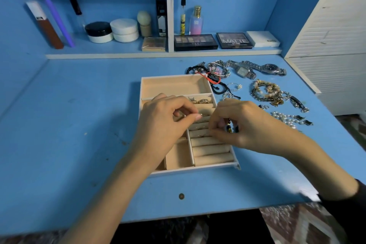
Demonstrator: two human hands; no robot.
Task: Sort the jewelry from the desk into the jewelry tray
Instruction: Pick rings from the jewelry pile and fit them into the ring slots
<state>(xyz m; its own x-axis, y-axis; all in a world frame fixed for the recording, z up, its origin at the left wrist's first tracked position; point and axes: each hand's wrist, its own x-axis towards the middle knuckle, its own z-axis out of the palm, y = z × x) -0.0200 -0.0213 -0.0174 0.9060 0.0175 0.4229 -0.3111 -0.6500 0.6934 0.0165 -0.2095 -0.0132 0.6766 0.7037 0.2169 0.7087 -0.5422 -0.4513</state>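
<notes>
A blue desk (79,125) is seen beneath a blue shelf (118,55), with a white slatted cabinet (326,45) at the right. The jewelry tray (174,77) is set mid-desk, and loose jewelry (267,93) is heaped just to its right. Two watches (243,70), two palettes (195,42) and two jars (99,31) are counted. A ring (200,115) is pinched by the left hand (164,121) over the tray's rolls. A dark beaded piece (229,127) is gripped by the right hand (243,125).

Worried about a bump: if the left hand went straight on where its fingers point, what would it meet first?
Probably the right hand, facing the left hand across the ring rolls; depth unclear.
</notes>
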